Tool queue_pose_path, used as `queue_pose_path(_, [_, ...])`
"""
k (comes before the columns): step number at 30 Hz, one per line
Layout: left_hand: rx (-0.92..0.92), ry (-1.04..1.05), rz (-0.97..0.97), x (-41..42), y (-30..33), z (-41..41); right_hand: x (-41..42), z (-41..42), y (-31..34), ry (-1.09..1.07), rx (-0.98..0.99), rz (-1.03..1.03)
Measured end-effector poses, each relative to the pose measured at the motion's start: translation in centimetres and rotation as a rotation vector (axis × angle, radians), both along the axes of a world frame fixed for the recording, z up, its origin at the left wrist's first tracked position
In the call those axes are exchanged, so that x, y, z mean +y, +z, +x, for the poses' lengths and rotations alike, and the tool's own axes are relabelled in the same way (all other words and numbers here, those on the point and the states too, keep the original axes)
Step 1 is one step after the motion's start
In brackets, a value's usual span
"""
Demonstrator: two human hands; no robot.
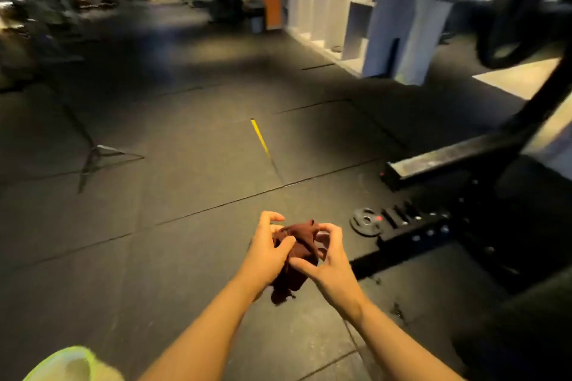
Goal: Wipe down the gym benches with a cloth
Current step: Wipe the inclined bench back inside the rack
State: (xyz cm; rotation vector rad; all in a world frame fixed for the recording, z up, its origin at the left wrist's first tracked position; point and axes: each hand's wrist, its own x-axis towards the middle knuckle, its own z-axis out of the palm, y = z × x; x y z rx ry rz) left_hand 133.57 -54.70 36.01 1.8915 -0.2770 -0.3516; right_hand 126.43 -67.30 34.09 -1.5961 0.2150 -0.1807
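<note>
A crumpled dark red cloth hangs between my two hands over the dark rubber floor, in the lower middle of the head view. My left hand grips its left side with curled fingers. On the right side, my right hand pinches the cloth with thumb and fingers. A tail of the cloth droops below both hands. No bench pad is plainly in view.
A black rack frame with a loaded barbell fills the right side. A small weight plate lies on the floor beside it. Grey cubby shelves stand at the back, a tripod leg at left, a yellow floor strip ahead.
</note>
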Motion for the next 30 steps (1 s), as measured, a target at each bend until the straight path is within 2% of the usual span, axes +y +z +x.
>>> queue_pose_path(6, [-0.037,-0.502,-0.099,-11.4,-0.5,3.6,-5.8,-1.5,0.3,-0.606,0.079,-0.194])
queue_pose_path(11, [-0.125,-0.735,-0.192,-15.4,1.4,5.5,-5.6,-0.9,1.5,-0.939,0.222,-0.422])
queue_pose_path(14, [-0.183,-0.854,-0.214,-18.0,2.3,5.7,-6.3,-0.9,2.7,-1.159,0.225,-0.432])
queue_pose_path(17, [-0.091,-0.97,-0.248,-20.4,3.0,4.7,-8.0,-2.3,4.0,-1.389,0.201,-0.375])
queue_pose_path(20, [0.11,-1.139,-0.27,-23.3,2.7,2.7,-10.4,-4.0,4.7,-1.572,0.147,-0.334])
queue_pose_path(22, [0.175,-1.266,-0.292,-25.6,1.8,1.3,-12.5,-4.6,4.6,-1.631,0.117,-0.303])
queue_pose_path(25, [0.185,-1.374,-0.292,-30.2,0.2,0.2,-16.8,-4.6,3.2,-1.603,0.084,-0.209])
queue_pose_path(28, [0.078,-1.345,-0.252,-36.3,-2.2,1.0,-22.3,-3.5,1.1,-1.527,0.033,-0.029])
queue_pose_path(30, [0.013,-1.282,-0.222,-40.6,-3.2,2.1,-26.3,-2.8,0.2,-1.455,0.037,0.02])
